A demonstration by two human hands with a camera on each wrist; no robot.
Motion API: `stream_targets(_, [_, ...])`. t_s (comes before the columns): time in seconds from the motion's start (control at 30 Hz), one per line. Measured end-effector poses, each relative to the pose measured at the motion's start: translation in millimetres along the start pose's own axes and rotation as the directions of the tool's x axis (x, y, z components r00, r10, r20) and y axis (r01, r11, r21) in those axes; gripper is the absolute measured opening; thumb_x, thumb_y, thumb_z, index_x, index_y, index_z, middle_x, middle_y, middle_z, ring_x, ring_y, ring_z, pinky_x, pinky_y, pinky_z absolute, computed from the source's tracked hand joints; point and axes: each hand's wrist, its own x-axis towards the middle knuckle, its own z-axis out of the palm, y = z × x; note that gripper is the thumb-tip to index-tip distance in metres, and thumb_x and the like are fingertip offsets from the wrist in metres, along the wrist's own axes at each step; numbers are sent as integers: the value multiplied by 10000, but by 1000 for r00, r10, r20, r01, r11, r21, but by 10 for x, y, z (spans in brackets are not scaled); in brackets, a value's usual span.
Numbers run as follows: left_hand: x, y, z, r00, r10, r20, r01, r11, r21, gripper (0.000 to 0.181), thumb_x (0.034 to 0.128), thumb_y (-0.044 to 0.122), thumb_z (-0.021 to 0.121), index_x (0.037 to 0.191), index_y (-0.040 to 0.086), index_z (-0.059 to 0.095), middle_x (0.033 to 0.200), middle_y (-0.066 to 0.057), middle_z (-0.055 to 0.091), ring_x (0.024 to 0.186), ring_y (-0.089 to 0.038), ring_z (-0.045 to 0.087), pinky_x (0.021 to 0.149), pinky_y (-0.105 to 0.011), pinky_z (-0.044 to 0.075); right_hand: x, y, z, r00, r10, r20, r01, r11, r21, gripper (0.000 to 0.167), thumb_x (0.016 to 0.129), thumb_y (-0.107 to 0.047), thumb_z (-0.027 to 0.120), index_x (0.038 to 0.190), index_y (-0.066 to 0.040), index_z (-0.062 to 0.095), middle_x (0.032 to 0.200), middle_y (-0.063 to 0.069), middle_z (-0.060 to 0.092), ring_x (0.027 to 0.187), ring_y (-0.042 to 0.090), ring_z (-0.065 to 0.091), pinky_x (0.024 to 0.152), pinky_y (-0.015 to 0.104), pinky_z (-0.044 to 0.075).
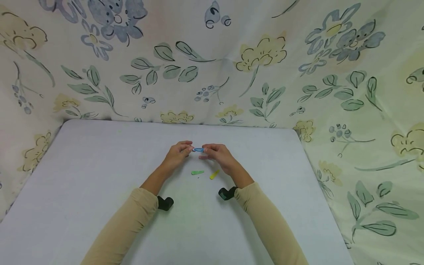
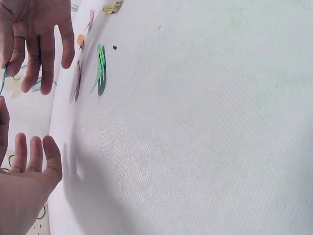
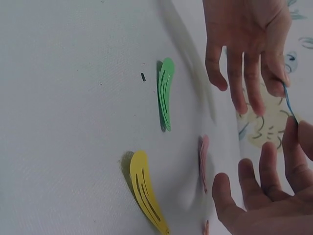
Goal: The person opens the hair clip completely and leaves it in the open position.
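Observation:
A blue snap hair clip [image 1: 198,149] is stretched between both hands above the white table. My left hand [image 1: 176,156] pinches one end of it with thumb and forefinger. The other end is pinched by my right hand [image 1: 221,156], whose remaining fingers spread loosely, as the right wrist view shows. Seen edge-on there, the blue clip [image 3: 289,104] is a thin curved strip. Below the hands lie a green hair clip [image 1: 197,172] and, to its right, a yellow hair clip [image 1: 214,174].
Beyond the green clip a pink clip [image 3: 204,161] lies on the table, with an orange piece [image 2: 80,40] near it. A tiny dark speck [image 3: 143,77] sits beside the green clip. Floral cloth [image 1: 212,73] hangs behind the white table [image 1: 82,165].

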Motion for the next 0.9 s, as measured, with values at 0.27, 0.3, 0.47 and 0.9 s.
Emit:
stream_targets(0.27, [-10, -32, 13, 1000, 10, -13, -11, 999, -51, 352, 1033, 176, 551, 1102, -158, 641, 1471, -165, 451, 1381, -313, 387, 1046, -422, 405, 0, 23, 9, 1000, 0, -6, 0, 1000, 16, 305, 1004, -120, 593, 1253, 56, 609, 1283, 149, 594, 1153, 415, 621, 1142, 424, 325])
stream_targets(0.3, [-9, -35, 13, 1000, 12, -13, -13, 998, -57, 351, 1033, 170, 552, 1102, -163, 638, 1470, -171, 449, 1380, -316, 386, 1045, -421, 402, -1, 24, 9, 1000, -1, -7, 1, 1000, 16, 304, 1004, -120, 594, 1251, 56, 610, 1285, 151, 593, 1150, 415, 623, 1145, 426, 318])
stream_targets(0.47, [-14, -34, 13, 1000, 26, -17, -27, 997, -69, 334, 1025, 145, 564, 1097, -172, 638, 1469, -191, 446, 1382, -327, 381, 1049, -434, 397, -1, 30, 12, 1000, -10, -12, 10, 1000, 11, 284, 1005, -111, 589, 1233, 57, 618, 1272, 144, 593, 1138, 411, 632, 1152, 434, 305])
stream_targets(0.9, [2, -36, 28, 998, 19, -57, -20, 999, -28, 324, 1011, 174, 596, 1079, -130, 684, 1441, -139, 489, 1353, -291, 423, 1022, -424, 429, -17, 28, 23, 998, 2, -56, -3, 1000, -13, 277, 1008, -149, 596, 1209, 34, 646, 1227, 148, 642, 1145, 376, 638, 1180, 485, 222])
